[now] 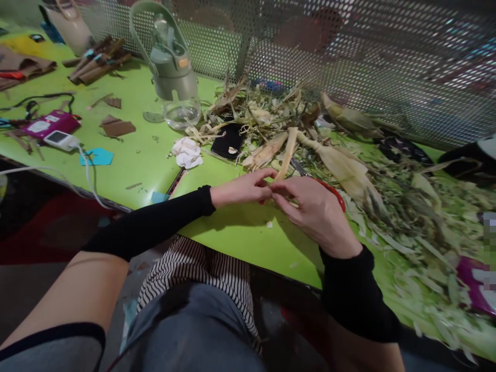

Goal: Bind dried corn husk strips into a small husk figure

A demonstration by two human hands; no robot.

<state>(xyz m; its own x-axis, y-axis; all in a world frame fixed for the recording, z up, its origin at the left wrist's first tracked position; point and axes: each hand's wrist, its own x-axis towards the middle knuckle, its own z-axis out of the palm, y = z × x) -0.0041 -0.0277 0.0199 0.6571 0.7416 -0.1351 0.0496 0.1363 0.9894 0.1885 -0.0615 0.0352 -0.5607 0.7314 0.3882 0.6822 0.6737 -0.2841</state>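
Note:
Both my hands meet over the front of the green table (240, 232). My left hand (242, 188) pinches the lower end of a long pale corn-husk strip (285, 152) that rises toward the husk pile. My right hand (315, 214) is closed around the same strip, fingertips touching the left hand's. Red-handled scissors (335, 194) lie on the table just behind my right hand, partly hidden by it. Both forearms wear black sleeves.
A heap of dried corn husks (349, 160) covers the table's right half. A green water bottle (170, 62), crumpled tissue (187, 153), black phone (229, 140), pink power bank (50, 124) with white cable, and cardboard scraps (116, 126) lie left. Perforated metal screen (349, 57) behind.

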